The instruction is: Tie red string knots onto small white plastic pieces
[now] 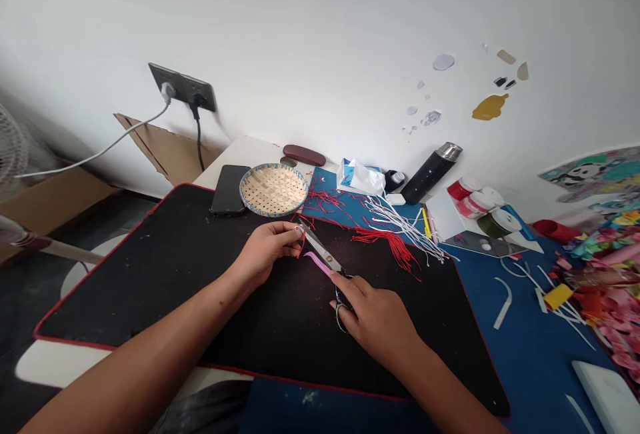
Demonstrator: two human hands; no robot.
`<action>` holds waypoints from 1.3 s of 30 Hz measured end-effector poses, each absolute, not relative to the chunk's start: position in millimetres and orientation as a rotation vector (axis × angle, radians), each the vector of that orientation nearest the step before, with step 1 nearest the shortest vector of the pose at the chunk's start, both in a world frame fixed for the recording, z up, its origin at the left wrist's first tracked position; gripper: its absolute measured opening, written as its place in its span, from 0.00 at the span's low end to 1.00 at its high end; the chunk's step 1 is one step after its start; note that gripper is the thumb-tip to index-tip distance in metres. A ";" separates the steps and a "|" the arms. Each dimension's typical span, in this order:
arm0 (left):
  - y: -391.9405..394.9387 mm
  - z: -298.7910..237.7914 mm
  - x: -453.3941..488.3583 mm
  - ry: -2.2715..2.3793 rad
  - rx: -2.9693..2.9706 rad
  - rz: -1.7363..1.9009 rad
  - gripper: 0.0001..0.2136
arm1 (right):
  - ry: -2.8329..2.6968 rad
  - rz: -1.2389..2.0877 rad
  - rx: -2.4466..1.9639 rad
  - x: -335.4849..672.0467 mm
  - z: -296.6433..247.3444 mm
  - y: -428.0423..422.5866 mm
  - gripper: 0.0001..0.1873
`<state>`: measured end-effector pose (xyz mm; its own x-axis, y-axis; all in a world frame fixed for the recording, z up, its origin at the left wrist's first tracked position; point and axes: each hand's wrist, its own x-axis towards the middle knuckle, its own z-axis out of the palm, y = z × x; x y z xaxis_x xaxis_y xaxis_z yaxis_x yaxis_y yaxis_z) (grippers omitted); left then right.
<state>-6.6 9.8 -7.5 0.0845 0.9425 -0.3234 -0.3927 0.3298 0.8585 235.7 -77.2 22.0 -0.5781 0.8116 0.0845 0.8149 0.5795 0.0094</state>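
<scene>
My left hand (270, 247) pinches a short piece of red cord (303, 245) between thumb and fingers, over the black mat (175, 281). In my right hand (375, 307) is a pair of scissors (320, 251), with the fingers in and around the handle loops. Their blade tips reach to the cord at my left fingertips; whether they touch it I cannot tell. A slim, curved pink tool (319, 265) also sticks out from my right fingers, beside the blades; its kind is not clear. Just beyond my left hand stands a shallow woven basket (274, 191).
Red cords (390, 244) and white cords (405, 224) lie in bundles at the mat's far edge. Behind them are a tissue pack (360, 177), a black flask (431, 174) and ribbon spools (475, 204). A phone (230, 189) lies left of the basket. Colourful paper pieces (615, 294) crowd the right.
</scene>
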 end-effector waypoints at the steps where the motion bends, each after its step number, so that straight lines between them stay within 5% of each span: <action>1: 9.8 -7.8 -6.5 1.038 0.673 1.115 0.11 | -2.726 -0.071 -1.408 235.9 21.5 -77.5 0.24; 28: 9.1 -10.6 -3.7 1.076 0.725 1.078 0.13 | -2.673 0.053 -1.424 236.6 10.1 -82.9 0.26; 39: 9.6 -7.8 -4.2 1.079 0.727 1.117 0.16 | -2.189 0.673 -1.562 241.3 15.6 -78.7 0.25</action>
